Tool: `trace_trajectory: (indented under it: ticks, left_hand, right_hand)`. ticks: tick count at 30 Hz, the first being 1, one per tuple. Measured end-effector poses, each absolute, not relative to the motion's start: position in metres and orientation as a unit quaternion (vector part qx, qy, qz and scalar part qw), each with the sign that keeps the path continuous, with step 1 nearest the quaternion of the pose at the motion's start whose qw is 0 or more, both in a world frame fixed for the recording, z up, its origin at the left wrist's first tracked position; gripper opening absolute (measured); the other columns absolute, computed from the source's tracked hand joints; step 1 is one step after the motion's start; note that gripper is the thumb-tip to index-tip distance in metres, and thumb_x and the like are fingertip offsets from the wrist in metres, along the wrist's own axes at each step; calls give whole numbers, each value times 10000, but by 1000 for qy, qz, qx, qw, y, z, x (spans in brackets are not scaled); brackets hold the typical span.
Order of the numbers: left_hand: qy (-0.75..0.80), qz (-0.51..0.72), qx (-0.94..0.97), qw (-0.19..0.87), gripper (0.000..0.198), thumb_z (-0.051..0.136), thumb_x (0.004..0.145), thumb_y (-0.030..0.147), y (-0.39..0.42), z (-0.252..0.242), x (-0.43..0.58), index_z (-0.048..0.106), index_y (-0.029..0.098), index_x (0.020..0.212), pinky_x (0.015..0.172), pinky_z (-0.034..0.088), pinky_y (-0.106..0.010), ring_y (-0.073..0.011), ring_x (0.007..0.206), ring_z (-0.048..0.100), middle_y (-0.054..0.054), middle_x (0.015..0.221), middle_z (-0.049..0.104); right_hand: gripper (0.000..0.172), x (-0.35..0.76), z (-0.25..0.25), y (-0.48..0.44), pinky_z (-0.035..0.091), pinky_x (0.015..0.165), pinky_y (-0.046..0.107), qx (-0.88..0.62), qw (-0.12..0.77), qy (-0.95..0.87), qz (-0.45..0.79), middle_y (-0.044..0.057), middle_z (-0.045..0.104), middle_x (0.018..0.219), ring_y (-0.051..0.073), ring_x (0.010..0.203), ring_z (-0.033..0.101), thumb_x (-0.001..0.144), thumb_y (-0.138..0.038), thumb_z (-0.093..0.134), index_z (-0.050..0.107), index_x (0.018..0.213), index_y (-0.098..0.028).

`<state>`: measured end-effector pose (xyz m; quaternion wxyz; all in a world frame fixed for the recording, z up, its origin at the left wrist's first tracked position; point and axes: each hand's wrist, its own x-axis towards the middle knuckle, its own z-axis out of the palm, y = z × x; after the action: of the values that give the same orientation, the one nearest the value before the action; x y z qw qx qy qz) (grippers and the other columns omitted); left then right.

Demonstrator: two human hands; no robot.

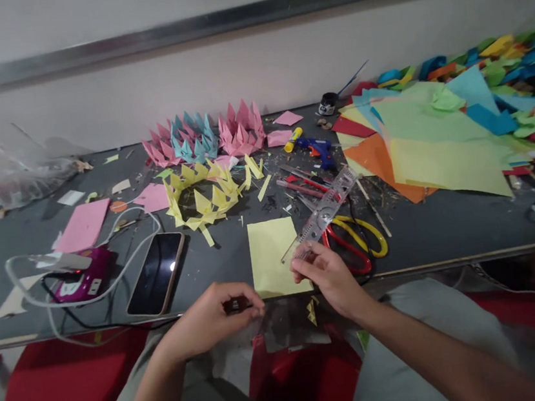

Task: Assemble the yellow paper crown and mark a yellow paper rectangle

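Observation:
My right hand (pixel 328 277) pinches the lower end of a clear plastic ruler (pixel 330 209). The ruler slants up and to the right, its low end above a yellow paper sheet (pixel 269 252) that lies at the table's front edge. Just off the sheet's lower left corner is my left hand (pixel 223 313), its fingers curved and a gap between thumb and forefinger, with nothing in it. Scissors (pixel 374 236) with red and yellow handles lie right of the sheet, partly behind the ruler. Beyond the sheet sits a yellow folded-paper crown (pixel 201 199).
Pink and blue paper crowns (pixel 242 129) stand near the wall. A phone (pixel 156 274) and a purple power strip (pixel 84 275) with cables lie left. A blue glue gun (pixel 317 149) is behind the ruler. Coloured paper sheets (pixel 448 159) pile up at right. Scraps litter the table.

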<state>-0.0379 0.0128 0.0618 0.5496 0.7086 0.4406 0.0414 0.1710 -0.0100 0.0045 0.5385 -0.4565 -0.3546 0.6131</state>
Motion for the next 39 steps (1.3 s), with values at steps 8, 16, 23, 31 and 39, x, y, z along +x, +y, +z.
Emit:
trace_trajectory:
  ticks: [8,16,23,31,39]
  left_hand:
    - [459,188,694,521,276,579,794,376,12,51,-13,618,182,988,567,392,-196,-101,665,526,-8,843,641]
    - [436,267,703,494,214,551,835,331,9,38,3,613,156,730,616,417,-216,-112,682,559,-22,772,648]
    - [460,256,822,218,188,497,871,311,26,11,-3,622,171,880,866,456,-348,-196,964,582,-85,987,656]
    - [470,126,869,89,433,387,913,364,28,-4,7,472,124,1264,1046,334,-415,-233,1270,414,-130,1366,472]
    - [571,118,810,63,484,294,927,331,-2,-8,32,407,98,1337,1057,294,-487,-254,1304,369,-133,1410,409]
  right_hand:
    - [281,158,5,-18,481,574,240,-470,509,-391,606,-31,580,631,101,572,563,658,-403,716,554,721,-183]
    - [300,162,9,-17,477,595,256,-477,522,-424,566,-9,582,659,115,603,559,798,-483,560,539,739,-189]
    - [193,197,9,4,366,481,223,-526,574,-426,462,-71,517,600,104,501,455,839,-325,462,406,1006,-246]
    - [311,203,12,-3,317,493,246,-660,228,-645,312,-39,514,527,142,483,486,793,-225,357,494,1067,-168]
    - [558,171,15,-16,356,496,277,-705,-62,-702,79,101,675,642,243,574,638,864,-210,348,252,1393,-57]
